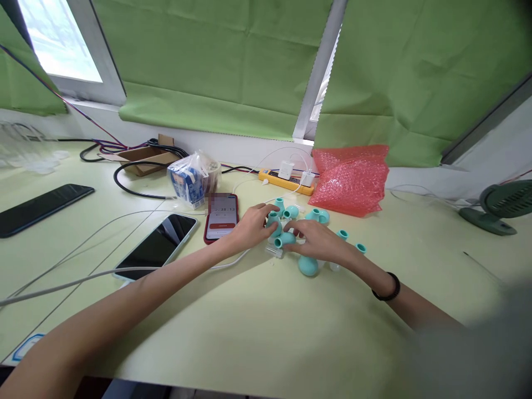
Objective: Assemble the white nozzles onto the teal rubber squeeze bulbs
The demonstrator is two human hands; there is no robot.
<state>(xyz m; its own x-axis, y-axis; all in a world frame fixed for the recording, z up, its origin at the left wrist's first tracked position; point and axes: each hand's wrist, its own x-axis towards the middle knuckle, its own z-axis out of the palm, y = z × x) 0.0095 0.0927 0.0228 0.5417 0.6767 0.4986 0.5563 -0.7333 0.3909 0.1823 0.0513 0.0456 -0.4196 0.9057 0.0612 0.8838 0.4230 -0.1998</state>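
Several teal rubber squeeze bulbs with round openings lie in a loose cluster on the table, clear plastic pieces among them. At the cluster's left side, my left hand [254,226] has its fingers curled around a teal bulb [273,218] whose opening faces up. My right hand [318,239] reaches in from the right, thumb and finger closed about another bulb [285,240] lying on its side. Under the right palm rests a further bulb [308,266], partly covered. A clear plastic piece [274,251] sits just below the left fingertips.
Left of the hands lie a red-cased phone [221,219] showing a timer, a white-edged phone [158,246] and a black phone [45,208]. Behind stand a bagged blue package [193,180], a yellow power strip [286,182] and red bubble wrap [349,180]. White cables cross the left side.
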